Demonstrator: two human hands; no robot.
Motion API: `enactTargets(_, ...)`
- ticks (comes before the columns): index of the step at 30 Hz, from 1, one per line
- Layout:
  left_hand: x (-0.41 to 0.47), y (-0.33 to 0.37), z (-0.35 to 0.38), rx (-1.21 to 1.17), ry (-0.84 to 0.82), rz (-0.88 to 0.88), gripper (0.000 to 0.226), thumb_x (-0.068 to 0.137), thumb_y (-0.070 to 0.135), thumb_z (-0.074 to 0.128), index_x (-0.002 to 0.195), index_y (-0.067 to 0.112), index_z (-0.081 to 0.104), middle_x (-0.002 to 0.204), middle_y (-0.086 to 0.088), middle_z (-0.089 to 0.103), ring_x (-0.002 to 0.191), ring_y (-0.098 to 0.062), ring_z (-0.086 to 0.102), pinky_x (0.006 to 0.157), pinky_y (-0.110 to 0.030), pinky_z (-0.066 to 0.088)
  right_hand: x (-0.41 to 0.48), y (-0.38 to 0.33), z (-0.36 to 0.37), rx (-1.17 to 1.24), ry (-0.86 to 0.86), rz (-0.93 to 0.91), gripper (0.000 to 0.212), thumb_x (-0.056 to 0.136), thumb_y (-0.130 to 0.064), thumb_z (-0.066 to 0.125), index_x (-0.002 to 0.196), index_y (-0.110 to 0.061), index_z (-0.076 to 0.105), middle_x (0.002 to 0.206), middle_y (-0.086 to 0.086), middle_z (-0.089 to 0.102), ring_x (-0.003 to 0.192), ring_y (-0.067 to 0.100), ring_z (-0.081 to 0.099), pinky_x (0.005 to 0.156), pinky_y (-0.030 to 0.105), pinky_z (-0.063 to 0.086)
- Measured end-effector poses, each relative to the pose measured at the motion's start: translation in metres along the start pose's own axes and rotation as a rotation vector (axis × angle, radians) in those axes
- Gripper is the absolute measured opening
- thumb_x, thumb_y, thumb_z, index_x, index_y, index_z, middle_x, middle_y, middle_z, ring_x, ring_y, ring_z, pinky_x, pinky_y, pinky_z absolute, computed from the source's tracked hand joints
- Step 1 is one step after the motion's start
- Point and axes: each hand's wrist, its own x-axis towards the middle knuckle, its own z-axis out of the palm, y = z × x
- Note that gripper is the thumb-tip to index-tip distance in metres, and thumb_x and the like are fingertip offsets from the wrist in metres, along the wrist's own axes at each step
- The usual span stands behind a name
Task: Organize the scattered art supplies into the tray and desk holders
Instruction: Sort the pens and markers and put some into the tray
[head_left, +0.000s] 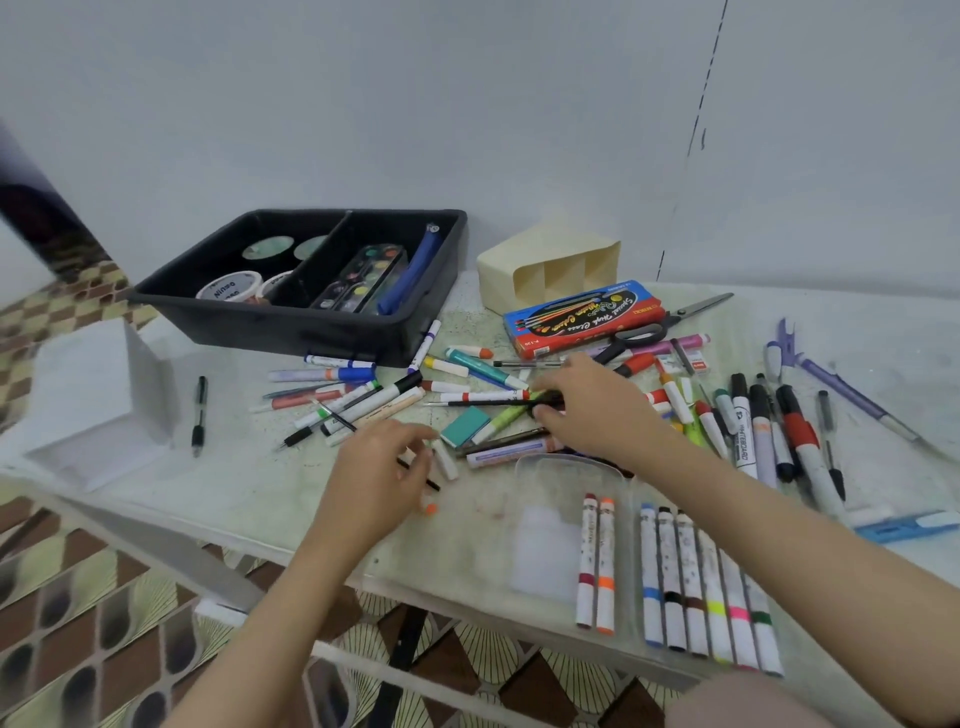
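While pinching a black pen (551, 398) with right hand (592, 410) near "WHITEBOARD" marker (743, 431), curling left hand (376, 462) over thin brush (337, 418); grip unclear.

The divided tray (291, 325) sits back left on the table (260, 493), tape rolls (231, 287) in its left compartment and a paint palette (363, 278) in its right — the desk holder (498, 275) stands just right of it, the paint box (582, 318) and scissors (644, 330) before that, and a case of markers (545, 551) lies front right.
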Motion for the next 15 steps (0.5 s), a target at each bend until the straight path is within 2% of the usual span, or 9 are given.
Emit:
enactTargets(3, 0.013, -0.025, -0.003, 0.053, 0.073, -0.090, 0.022, 0.085, 0.012, 0.062, 0.106, 0.015, 0.070, 0.098, 0.002, 0.068, 0.092, -0.013, 0.054, 0.086, -0.031, 0.041, 0.022, -0.002, 0.012, -0.015, 0.037, -0.013, 0.040, 0.094, -0.036, 0.051, 0.132, -0.026, 0.052, 0.117, 0.004, 0.046, 0.102, 0.018, 0.052, 0.079, 0.031, 0.046)
enactTargets(7, 0.028, -0.054, -0.007, 0.105, 0.111, -0.194, 0.023, 0.083, 0.010, 0.063, 0.104, 0.012, 0.071, 0.098, -0.006, 0.069, 0.091, -0.020, 0.055, 0.080, -0.033, 0.043, 0.035, -0.002, 0.023, -0.046, 0.047, -0.034, 0.032, 0.091, -0.035, 0.057, 0.119, -0.021, 0.063, 0.112, 0.002, 0.048, 0.096, 0.015, 0.051, 0.075, 0.026, 0.045)
enactTargets(10, 0.035, -0.065, -0.009, 0.119, 0.127, -0.233, 0.024, 0.084, 0.008, 0.062, 0.106, 0.011, 0.070, 0.103, -0.007, 0.068, 0.096, -0.023, 0.055, 0.081, -0.030, 0.040, 0.037, 0.000, 0.024, 0.060, 0.106, -0.047, 0.027, 0.089, -0.033, 0.061, 0.113, -0.021, 0.066, 0.112, -0.002, 0.049, 0.094, 0.010, 0.048, 0.074, 0.023, 0.040)
enactTargets(12, 0.040, -0.071, -0.010, 0.121, 0.138, -0.238, 0.023, 0.085, 0.009, 0.060, 0.106, 0.011, 0.071, 0.103, -0.008, 0.068, 0.097, -0.024, 0.055, 0.082, -0.033, 0.041, 0.035, 0.002, 0.021, 0.195, 0.152, -0.043, 0.026, 0.088, -0.035, 0.062, 0.108, -0.020, 0.068, 0.108, -0.005, 0.050, 0.095, 0.007, 0.047, 0.078, 0.024, 0.041)
enactTargets(13, 0.044, -0.074, -0.011, 0.122, 0.139, -0.238, 0.022, 0.086, 0.009, 0.060, 0.105, 0.011, 0.071, 0.102, -0.008, 0.069, 0.096, -0.024, 0.056, 0.083, -0.035, 0.043, 0.033, 0.002, 0.019, 0.264, 0.196, -0.052, 0.024, 0.088, -0.033, 0.062, 0.106, -0.019, 0.069, 0.102, -0.006, 0.052, 0.091, 0.005, 0.047, 0.078, 0.023, 0.042)
enactTargets(15, 0.052, -0.076, -0.012, 0.123, 0.126, -0.243, 0.022, 0.086, 0.008, 0.058, 0.103, 0.010, 0.071, 0.099, -0.008, 0.070, 0.089, -0.021, 0.058, 0.079, -0.035, 0.045, 0.026, 0.002, 0.015, 0.405, 0.297, -0.070, 0.017, 0.088, -0.027, 0.063, 0.100, -0.017, 0.071, 0.089, -0.010, 0.056, 0.075, -0.001, 0.046, 0.070, 0.017, 0.040)
